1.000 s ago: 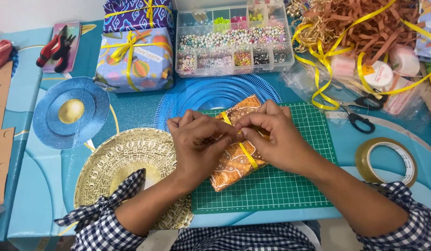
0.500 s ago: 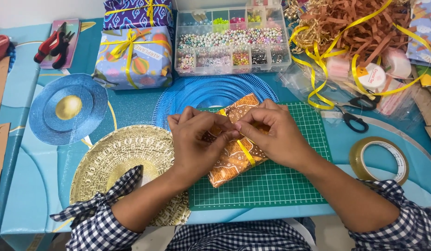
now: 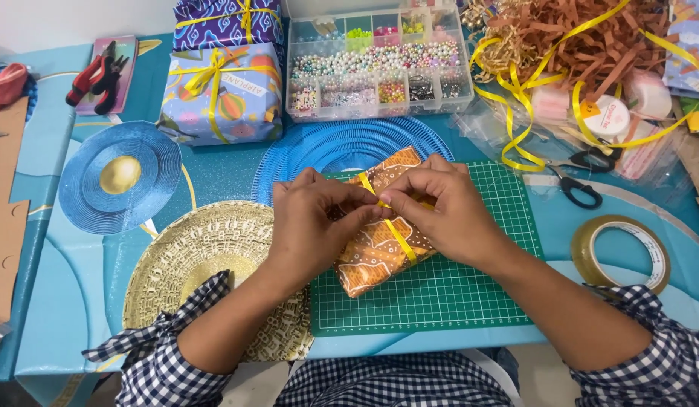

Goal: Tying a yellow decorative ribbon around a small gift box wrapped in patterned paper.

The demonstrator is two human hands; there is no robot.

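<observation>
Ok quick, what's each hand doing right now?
Left hand: closed, pinching the yellow ribbon on the orange parcel.
Right hand: closed, pinching the same ribbon.

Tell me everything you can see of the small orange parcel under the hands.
The small orange parcel is a box-like packet wrapped in orange paper with a brown and white pattern. It lies at a slant on the green cutting mat, one end toward the blue round mat. A narrow yellow ribbon crosses it. The left hand and right hand both rest on it, fingertips pinching the ribbon at its top, so its middle is hidden.
</observation>
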